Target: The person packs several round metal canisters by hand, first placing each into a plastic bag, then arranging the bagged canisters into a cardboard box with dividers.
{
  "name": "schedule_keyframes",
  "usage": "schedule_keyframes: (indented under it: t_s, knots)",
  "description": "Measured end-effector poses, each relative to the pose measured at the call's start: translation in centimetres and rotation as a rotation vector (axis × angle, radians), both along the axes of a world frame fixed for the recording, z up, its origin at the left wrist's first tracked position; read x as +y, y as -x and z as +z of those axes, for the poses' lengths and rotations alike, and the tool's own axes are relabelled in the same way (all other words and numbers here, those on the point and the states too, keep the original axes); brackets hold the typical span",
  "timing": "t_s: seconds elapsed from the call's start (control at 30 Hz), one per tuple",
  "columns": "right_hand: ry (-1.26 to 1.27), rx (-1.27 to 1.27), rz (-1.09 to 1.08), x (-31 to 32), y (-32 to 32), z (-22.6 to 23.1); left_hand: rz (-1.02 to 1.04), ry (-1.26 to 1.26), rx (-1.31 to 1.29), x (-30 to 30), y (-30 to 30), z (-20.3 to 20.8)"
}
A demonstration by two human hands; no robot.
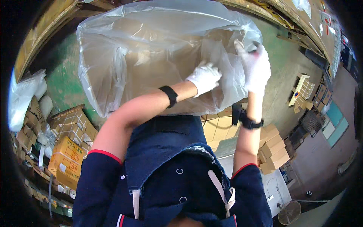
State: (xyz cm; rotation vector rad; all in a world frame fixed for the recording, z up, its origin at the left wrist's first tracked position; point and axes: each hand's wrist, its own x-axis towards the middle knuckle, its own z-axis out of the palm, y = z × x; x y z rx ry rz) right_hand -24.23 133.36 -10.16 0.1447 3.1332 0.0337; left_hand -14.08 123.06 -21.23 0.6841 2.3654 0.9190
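A large cardboard box (151, 72) stands in front of me, lined with a clear plastic bag (170, 17) whose loose edges are draped over its rim. My left hand (205, 78), in a white glove, is over the right half of the box, beside the plastic folds. Its fingers are curled, and what they hold, if anything, is hidden. At the right rim, my gloved right hand (258, 70) is closed on a small dark object (255, 48) with a red part, blurred by motion, next to the bag's edge. I cannot tell whether it also grips the plastic.
To the left lie a strapped yellow carton (66, 160), flattened cardboard and plastic sheeting (28, 94). Brown cartons (272, 147) stand at my right. Large cardboard edges (41, 34) rise at the far left and far right. Green floor (68, 72) shows around the box.
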Motion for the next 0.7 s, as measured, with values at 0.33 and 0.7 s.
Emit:
schedule_keyframes:
  t_s: [0.33,0.7]
  knots:
    - [-0.100,-0.410,0.219,0.1,2.5,-3.6,0.267,-0.303,-0.368,2.9,-2.6,3.9]
    - [-0.099,-0.311,0.256,4.2,3.9,-4.3,0.035,-0.194,-0.277,1.3,-5.9,2.4]
